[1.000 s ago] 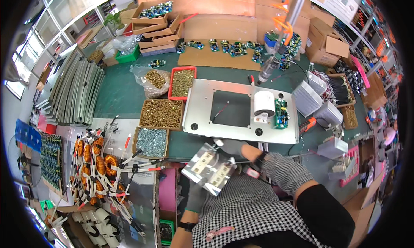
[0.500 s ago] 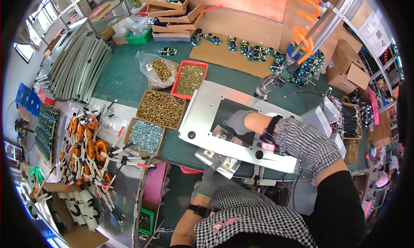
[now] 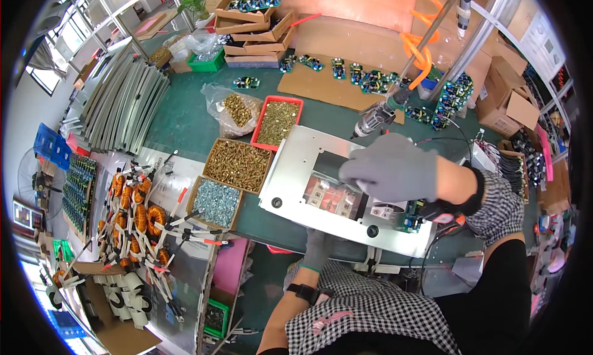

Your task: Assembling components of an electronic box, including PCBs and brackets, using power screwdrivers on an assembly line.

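A silver metal panel (image 3: 287,176) with a rectangular cutout lies at the front edge of the green bench. Through the cutout shows a clear-looking plate (image 3: 330,197) with small pale parts on it. My gloved left hand (image 3: 316,247) reaches to the panel's front edge; its fingers go under it and are hidden. Above the panel's right half is my gloved right hand (image 3: 395,168), fingers curled and pressed together; what they hold, if anything, is hidden. A power screwdriver (image 3: 374,117) hangs just beyond that hand. A green circuit board (image 3: 412,218) sits at the panel's right end.
Left of the panel are a box of brass fasteners (image 3: 238,163), a box of silvery nuts (image 3: 216,202) and a red tray of small brass parts (image 3: 278,121). Orange wire coils (image 3: 141,219) lie further left. Several circuit boards (image 3: 370,80) line cardboard at the back.
My right hand has risen out of the cutout toward the screwdriver. The plate my left hand held in front of the panel is now beneath the cutout, and that hand's fingers have gone under the edge.
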`<state>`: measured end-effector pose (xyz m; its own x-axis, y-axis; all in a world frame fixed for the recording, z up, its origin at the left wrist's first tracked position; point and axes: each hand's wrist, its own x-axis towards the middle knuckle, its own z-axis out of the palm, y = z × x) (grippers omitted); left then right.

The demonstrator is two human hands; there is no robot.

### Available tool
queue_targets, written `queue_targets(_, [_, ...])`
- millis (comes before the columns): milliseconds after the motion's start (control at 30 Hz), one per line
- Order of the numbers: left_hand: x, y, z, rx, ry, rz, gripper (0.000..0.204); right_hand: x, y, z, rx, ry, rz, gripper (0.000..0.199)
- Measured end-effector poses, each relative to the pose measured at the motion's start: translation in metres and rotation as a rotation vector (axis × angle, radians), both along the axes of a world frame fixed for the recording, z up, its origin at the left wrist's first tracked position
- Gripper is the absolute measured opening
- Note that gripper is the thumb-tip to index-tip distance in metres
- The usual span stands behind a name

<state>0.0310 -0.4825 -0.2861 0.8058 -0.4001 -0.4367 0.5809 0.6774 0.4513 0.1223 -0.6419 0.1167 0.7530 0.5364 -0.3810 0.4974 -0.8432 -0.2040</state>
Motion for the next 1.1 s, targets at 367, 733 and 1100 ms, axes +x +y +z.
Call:
queue_targets(367, [0.014,0.151,0.132,0.852,-0.033,-0.514,0.047,-0.008,-0.208,-0.068,0.352,0.191,-0.607,0.056])
queue_targets(733, [0.092,0.14,0.223,0.859,-0.326,0.066,0.025,0.033,-0.159,-0.122,1.279,-0.135,-0.761,0.053])
queue_targets(1100, [0.287,0.142,0.164,1.845,-0.818,-0.053,0.022,-0.101,-0.145,-0.027,1.49,-0.707,-0.833,0.043])
